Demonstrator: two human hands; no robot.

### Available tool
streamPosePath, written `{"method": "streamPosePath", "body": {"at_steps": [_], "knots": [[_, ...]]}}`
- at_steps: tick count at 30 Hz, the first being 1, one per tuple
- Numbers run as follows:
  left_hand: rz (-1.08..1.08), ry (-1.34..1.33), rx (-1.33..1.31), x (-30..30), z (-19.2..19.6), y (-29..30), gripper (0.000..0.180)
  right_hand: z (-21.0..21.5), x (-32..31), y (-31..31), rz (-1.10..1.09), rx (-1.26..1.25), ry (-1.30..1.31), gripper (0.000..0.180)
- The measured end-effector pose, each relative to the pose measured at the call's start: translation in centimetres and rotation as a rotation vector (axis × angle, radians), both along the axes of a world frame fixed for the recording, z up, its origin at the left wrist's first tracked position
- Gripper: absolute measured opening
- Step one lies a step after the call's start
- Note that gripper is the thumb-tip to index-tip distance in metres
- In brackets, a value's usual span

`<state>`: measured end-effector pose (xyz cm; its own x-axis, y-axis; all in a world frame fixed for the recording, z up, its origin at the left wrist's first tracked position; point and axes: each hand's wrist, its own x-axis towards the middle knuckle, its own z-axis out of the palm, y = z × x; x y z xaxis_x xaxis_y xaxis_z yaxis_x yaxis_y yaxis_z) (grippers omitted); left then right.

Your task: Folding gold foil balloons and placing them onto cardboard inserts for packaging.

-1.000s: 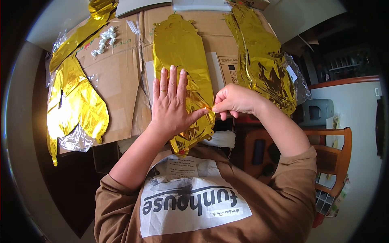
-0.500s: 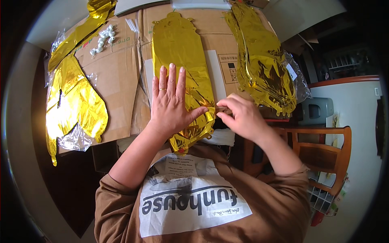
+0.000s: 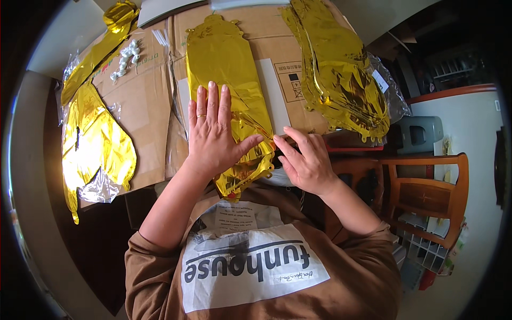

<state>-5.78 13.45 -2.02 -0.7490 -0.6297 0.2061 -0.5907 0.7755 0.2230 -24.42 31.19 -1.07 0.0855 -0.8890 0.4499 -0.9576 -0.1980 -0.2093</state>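
A long flat gold foil balloon [image 3: 224, 58] lies lengthwise on flattened cardboard [image 3: 138, 106] in front of me. My left hand [image 3: 213, 133] presses flat on its lower half, fingers spread, a ring on one finger. My right hand [image 3: 306, 160] rests just right of it, palm down. Its extended fingertips touch the balloon's right edge beside my left thumb. Whether they pinch the foil is hidden. A white strip [image 3: 269, 90] lies under the balloon's right side.
A pile of gold foil balloons [image 3: 341, 69] on a clear plastic bag [image 3: 392, 96] lies at the right. More gold foil balloons [image 3: 96, 144] lie at the left, and small white pieces [image 3: 125, 56] at the back left. A wooden chair [image 3: 426, 192] stands at the right.
My right hand has dropped from a raised pinch at the balloon's edge to lie lower and flatter with fingers extended. My left hand has stayed pressed on the balloon.
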Motion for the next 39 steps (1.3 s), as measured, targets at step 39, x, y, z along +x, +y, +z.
{"method": "streamPosePath", "body": {"at_steps": [39], "knots": [[0.032, -0.009, 0.018, -0.4, 0.3, 0.1, 0.12, -0.9, 4.0, -0.2, -0.329, -0.035, -0.663, 0.018]]}}
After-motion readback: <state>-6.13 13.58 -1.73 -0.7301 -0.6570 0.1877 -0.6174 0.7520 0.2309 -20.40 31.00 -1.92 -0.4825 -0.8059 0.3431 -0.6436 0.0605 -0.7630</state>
